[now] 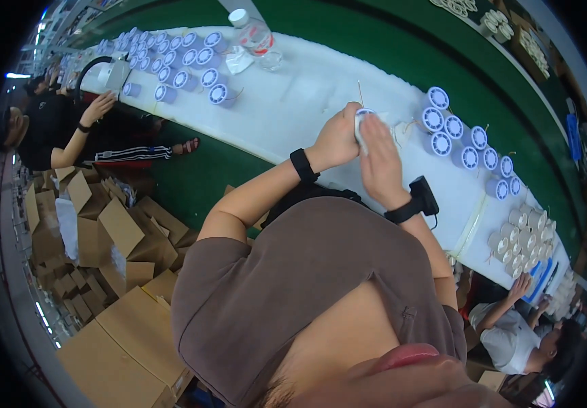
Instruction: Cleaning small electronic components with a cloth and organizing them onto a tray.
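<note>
Over the near edge of the white table, my left hand point(337, 141) is wrapped round a small round housing point(365, 112), pale with a slotted top. A thin wire sticks up beside my thumb. Flat against the housing's side lies my right hand point(380, 158), its fingers stretched out and covering much of it. Some crumpled white material point(400, 132) shows just beyond the right hand; whether it touches the fingers I cannot tell. Nearest on the right stand several lilac round housings point(441, 143) with ringed slots and thin wires.
Rows of lilac housings point(188, 58) fill the table's left part, near a clear bottle point(256, 37). White cylinders point(521, 238) cluster at the far right. One co-worker point(42, 129) is at the left, another point(511, 340) at the lower right. Open cardboard boxes point(127, 228) crowd the left floor.
</note>
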The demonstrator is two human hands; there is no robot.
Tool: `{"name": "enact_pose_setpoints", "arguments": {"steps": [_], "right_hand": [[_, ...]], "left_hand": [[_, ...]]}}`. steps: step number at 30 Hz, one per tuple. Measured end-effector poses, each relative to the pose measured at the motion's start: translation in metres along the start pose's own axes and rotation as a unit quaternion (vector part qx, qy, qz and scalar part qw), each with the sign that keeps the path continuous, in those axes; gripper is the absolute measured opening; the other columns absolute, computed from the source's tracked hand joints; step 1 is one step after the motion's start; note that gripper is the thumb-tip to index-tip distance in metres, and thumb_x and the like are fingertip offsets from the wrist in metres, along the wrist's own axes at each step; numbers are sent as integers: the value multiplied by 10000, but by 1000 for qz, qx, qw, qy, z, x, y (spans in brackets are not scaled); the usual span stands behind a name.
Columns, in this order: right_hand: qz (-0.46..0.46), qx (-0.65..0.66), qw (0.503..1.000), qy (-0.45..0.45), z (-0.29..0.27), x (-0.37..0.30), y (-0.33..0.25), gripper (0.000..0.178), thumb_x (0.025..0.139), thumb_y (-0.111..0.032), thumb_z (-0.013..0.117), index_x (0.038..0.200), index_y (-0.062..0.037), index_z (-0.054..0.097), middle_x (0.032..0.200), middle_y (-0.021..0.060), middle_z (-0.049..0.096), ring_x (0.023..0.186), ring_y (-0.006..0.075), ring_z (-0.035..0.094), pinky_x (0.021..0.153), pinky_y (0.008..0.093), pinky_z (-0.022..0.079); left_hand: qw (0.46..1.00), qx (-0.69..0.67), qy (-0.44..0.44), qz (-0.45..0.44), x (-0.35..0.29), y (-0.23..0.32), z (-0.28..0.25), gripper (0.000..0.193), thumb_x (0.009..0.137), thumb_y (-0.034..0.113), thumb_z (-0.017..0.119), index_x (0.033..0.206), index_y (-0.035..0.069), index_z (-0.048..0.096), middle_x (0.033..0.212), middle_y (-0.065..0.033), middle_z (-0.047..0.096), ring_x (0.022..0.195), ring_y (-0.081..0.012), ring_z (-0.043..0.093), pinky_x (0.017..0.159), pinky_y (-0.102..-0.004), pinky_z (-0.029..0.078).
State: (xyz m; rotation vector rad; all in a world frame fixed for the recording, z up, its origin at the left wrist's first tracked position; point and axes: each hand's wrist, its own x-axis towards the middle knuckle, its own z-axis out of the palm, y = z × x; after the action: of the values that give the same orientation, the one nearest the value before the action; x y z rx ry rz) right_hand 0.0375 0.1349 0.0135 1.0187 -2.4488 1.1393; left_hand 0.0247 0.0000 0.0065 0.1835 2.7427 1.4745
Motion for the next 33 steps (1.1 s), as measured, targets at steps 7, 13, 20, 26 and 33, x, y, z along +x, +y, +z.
{"name": "enact_pose_setpoints", "arguments": {"steps": [7,13,20,26,33], "right_hand": [[462,277,834,-118,-2,16,22,319,802,-84,374,1081,56,439,1135,174,456,1048,249,449,897,373,334],[402,566,703,154,18,33,-20,303,835,-138,335,1029,34,491,1063,125,514,995,206,484,866,326,351],[-74,-163,982,58,73,60,-83,371,878,-220,310,1143,26,392,991,109,528,937,235,494,819,321,373],[428,534,726,-66,80,68,-75,363,871,-230,288,1099,35,387,1003,131,493,849,250,518,755,355,414],[337,604,722,6,78,75,-51,345,860,-201,278,1095,-13,448,1053,140,483,924,250,501,785,355,408]], "left_hand": [[996,-37,15,76,-16,-7,-43,538,596,181,667,1016,-22,398,808,-203,529,779,-336,527,688,-354,427],[995,-78,9,-54,-19,-45,-77,475,657,311,637,947,-24,467,802,-194,537,739,-309,540,670,-329,429],[986,-121,53,-103,-39,-57,-98,404,758,344,544,957,1,471,836,-160,548,734,-255,550,644,-309,428],[984,-145,96,33,-51,-48,-130,390,759,327,543,940,-4,445,804,-154,551,716,-272,543,632,-332,426],[878,-465,33,-109,-40,-73,-151,338,782,351,496,903,37,463,686,-47,484,505,-112,401,445,-213,310]]}}
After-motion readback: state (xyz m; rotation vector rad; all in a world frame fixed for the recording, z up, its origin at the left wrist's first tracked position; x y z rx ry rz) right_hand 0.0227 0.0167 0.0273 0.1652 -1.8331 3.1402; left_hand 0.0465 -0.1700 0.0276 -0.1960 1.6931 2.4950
